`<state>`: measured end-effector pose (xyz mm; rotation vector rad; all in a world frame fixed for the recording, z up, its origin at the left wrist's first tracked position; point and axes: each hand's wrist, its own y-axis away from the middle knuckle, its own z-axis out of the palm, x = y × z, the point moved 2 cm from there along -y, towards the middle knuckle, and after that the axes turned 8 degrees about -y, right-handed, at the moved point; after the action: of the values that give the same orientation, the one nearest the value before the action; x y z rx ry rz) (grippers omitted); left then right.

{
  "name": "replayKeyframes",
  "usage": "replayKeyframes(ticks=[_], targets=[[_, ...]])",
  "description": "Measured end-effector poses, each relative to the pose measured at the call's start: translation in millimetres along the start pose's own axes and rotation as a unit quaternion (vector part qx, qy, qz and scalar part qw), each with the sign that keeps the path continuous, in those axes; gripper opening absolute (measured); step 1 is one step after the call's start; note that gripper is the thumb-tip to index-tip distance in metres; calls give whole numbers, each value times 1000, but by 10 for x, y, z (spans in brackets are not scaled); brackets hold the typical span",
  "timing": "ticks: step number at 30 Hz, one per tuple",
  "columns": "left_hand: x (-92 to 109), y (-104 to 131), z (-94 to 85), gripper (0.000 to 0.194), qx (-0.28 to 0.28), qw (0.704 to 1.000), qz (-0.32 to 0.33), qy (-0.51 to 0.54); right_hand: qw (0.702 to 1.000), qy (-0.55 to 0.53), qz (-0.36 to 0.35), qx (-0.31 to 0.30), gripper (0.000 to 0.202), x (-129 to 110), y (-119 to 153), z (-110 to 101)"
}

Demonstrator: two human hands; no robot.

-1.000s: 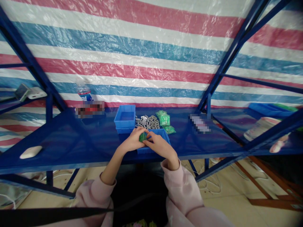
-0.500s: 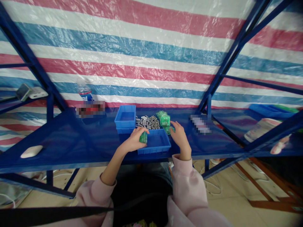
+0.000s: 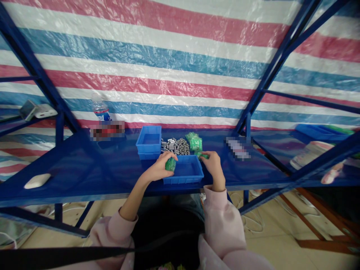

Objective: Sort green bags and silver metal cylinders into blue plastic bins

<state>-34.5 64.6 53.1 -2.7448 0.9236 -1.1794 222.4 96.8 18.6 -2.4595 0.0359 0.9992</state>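
My left hand (image 3: 157, 168) is closed around a green plastic packet (image 3: 170, 165) at the left end of a shallow blue tray (image 3: 184, 180). Past the tray's right end, my right hand (image 3: 213, 165) pinches another green plastic packet (image 3: 204, 156) between thumb and fingers. That packet lies against the near side of a small heap of shiny green packets (image 3: 194, 142). Behind the tray is a pile of short silvery metal cylinders (image 3: 176, 145). What the packets contain cannot be made out.
Two stacked blue bins (image 3: 149, 140) stand left of the cylinders. A bottle (image 3: 101, 110) is at the back left, a white mouse-like object (image 3: 38, 181) at the front left. Blue frame bars (image 3: 267, 75) slant up on both sides of the blue table (image 3: 112, 165).
My right hand has closed its fingers on a green packet at the heap's near side. My left hand stays nearly in place, its packet turned slightly.
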Motion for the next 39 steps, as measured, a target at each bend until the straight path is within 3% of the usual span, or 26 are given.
replayKeyframes(ticks=[8,15,26,31,39], targets=[[10,1,0,45,-2,1000,-13,-2,992,-71,85,64,36,118,3,-29],[-2,-2,9,46,1,1000,-13,-5,965,-210,99,123,51,133,14,-86],[-10,-15,16,43,-4,1000,-17,-20,922,-324,94,188,51,-220,113,-329],[-22,-23,18,40,-2,999,-17,-30,916,-359,104,145,54,-513,218,-385],[-2,-29,22,39,-2,998,-17,-68,939,-331,92,-27,46,-812,331,-243]])
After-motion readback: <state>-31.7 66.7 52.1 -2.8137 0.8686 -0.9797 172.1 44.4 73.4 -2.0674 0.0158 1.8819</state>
